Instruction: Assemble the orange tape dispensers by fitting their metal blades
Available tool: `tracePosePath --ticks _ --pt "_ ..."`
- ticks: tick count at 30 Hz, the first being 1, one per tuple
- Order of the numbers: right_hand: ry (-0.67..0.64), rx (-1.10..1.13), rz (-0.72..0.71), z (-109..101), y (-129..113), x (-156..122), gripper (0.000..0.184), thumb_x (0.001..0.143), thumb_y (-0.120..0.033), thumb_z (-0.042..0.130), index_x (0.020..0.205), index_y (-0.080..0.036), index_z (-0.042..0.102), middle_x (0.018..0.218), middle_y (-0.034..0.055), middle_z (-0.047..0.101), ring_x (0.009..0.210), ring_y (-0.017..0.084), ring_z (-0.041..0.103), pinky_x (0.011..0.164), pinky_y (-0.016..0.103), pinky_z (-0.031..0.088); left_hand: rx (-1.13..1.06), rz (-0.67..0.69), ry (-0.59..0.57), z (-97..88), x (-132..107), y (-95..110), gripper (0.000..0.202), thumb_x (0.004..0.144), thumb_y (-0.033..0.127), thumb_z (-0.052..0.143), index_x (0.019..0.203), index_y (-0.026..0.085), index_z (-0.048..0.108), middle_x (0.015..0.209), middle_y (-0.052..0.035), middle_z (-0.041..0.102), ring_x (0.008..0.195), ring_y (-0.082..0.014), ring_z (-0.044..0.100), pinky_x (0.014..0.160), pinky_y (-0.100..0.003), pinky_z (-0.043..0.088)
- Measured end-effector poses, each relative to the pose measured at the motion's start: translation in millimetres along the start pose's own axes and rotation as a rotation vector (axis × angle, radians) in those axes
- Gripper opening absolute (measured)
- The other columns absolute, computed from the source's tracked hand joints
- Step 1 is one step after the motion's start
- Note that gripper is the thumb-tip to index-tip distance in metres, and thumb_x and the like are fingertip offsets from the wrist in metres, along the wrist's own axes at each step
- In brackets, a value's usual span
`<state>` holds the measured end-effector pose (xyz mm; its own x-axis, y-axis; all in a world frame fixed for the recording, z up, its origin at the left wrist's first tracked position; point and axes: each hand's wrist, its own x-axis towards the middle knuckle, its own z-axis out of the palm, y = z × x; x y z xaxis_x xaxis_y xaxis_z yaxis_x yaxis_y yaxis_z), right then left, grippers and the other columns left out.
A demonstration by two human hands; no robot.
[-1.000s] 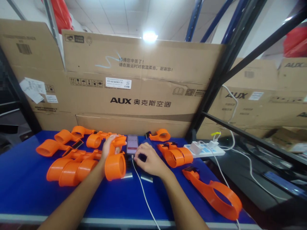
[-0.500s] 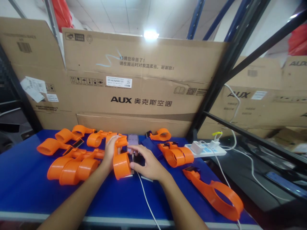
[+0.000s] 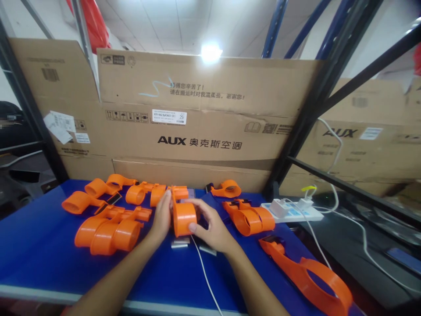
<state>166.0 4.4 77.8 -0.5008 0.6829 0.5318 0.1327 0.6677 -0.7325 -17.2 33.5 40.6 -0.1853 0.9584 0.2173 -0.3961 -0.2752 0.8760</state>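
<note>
Near the middle of the frame, a person's left hand (image 3: 162, 217) and right hand (image 3: 212, 226) close around one orange ring (image 3: 184, 218) with a narrow arm at its top. The ring lies between the two sets of fingers, its round wall facing the lower part of the frame. The left fingers grasp it from its left side, reaching up along the arm; some of them are hidden behind it. The right fingers grasp it from the other side, the thumb resting on the ring's lower right edge and the others curving over its upper right.

A phone (image 3: 191, 192) shows only in part behind the ring. Just below the hands, two small metal strips (image 3: 179, 245) (image 3: 208, 250) lie on the blue counter (image 3: 158, 281), and a white cable (image 3: 205, 272) runs down from the ring's lower edge to the bottom of the frame.

More orange rings (image 3: 101, 239) lie in a group on the left of the frame. On the right is an orange pair (image 3: 250, 221), with a long orange loop (image 3: 292, 272) at the lower right and a white power strip (image 3: 312, 214) above it. A cardboard sheet (image 3: 204, 164) stands behind the counter.
</note>
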Motion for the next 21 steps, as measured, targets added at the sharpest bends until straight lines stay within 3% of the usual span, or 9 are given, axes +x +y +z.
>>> tracePosePath --ticks 2,5,7,10,13,16,19,21 --pt "0.080 0.081 0.020 -1 4 2 0.059 0.092 -0.058 0.062 0.138 -0.023 0.051 0.118 0.0101 0.066 0.103 0.026 0.065 0.091 0.039 0.054 0.102 0.128 0.067 6.2 -11 4 0.045 0.090 0.054 0.063 0.124 0.024 0.065 0.137 -0.0113 0.062 0.132 -0.0305 0.054 0.100 -0.038 0.049" --pt "0.136 0.169 0.049 -2 3 4 0.057 0.094 -0.061 0.058 0.137 -0.024 0.050 0.120 0.0110 0.066 0.109 0.028 0.066 0.091 0.039 0.055 0.338 0.287 0.095 10.7 -32 21 0.050 0.095 0.048 0.059 0.142 0.031 0.053 0.151 -0.0099 0.047 0.140 -0.0303 0.044 0.114 -0.045 0.038" --pt "0.088 0.171 0.082 2 -1 4 0.057 0.094 -0.062 0.058 0.135 -0.024 0.052 0.117 0.0109 0.067 0.108 0.028 0.066 0.090 0.039 0.056 0.519 0.385 0.021 7.6 -42 42 0.052 0.095 0.046 0.059 0.144 0.033 0.049 0.148 -0.0108 0.046 0.141 -0.0317 0.041 0.117 -0.051 0.032" --pt "-0.126 0.155 0.131 14 -11 1 0.056 0.090 -0.060 0.065 0.133 -0.025 0.056 0.103 0.0076 0.069 0.089 0.023 0.067 0.078 0.035 0.057 0.823 0.531 -0.073 -13.5 -36 84 0.051 0.094 0.046 0.060 0.143 0.035 0.050 0.142 -0.0112 0.047 0.138 -0.0325 0.042 0.116 -0.052 0.033" --pt "-0.335 0.165 0.127 32 -18 -2 0.054 0.085 -0.053 0.074 0.130 -0.026 0.060 0.086 0.0008 0.065 0.066 0.015 0.059 0.060 0.026 0.051 1.207 0.593 -0.062 -63.1 -1 128 0.050 0.094 0.051 0.057 0.140 0.032 0.053 0.135 -0.0116 0.051 0.133 -0.0339 0.045 0.114 -0.055 0.033" --pt "-0.406 0.121 0.084 46 -20 -3 0.049 0.085 -0.047 0.076 0.128 -0.027 0.063 0.076 -0.0029 0.061 0.058 0.012 0.053 0.054 0.023 0.046 1.563 0.526 0.075 -138.6 43 160 0.054 0.090 0.060 0.057 0.131 0.024 0.060 0.133 -0.0137 0.055 0.130 -0.0413 0.046 0.110 -0.063 0.031" --pt "-0.385 0.060 0.050 52 -18 -4 0.049 0.085 -0.044 0.075 0.130 -0.028 0.063 0.079 -0.0018 0.063 0.060 0.012 0.055 0.054 0.023 0.047 1.734 0.366 0.195 -217.6 73 175 0.061 0.089 0.067 0.053 0.124 0.018 0.062 0.132 -0.0132 0.060 0.131 -0.0451 0.047 0.108 -0.069 0.029" --pt "-0.363 0.028 0.041 52 -16 -6 0.049 0.086 -0.043 0.075 0.131 -0.028 0.062 0.083 -0.0006 0.065 0.061 0.013 0.056 0.054 0.024 0.047 1.734 0.280 0.208 -258.7 83 175 0.066 0.082 0.074 0.057 0.117 0.018 0.063 0.123 -0.0109 0.066 0.125 -0.0422 0.053 0.109 -0.065 0.031"
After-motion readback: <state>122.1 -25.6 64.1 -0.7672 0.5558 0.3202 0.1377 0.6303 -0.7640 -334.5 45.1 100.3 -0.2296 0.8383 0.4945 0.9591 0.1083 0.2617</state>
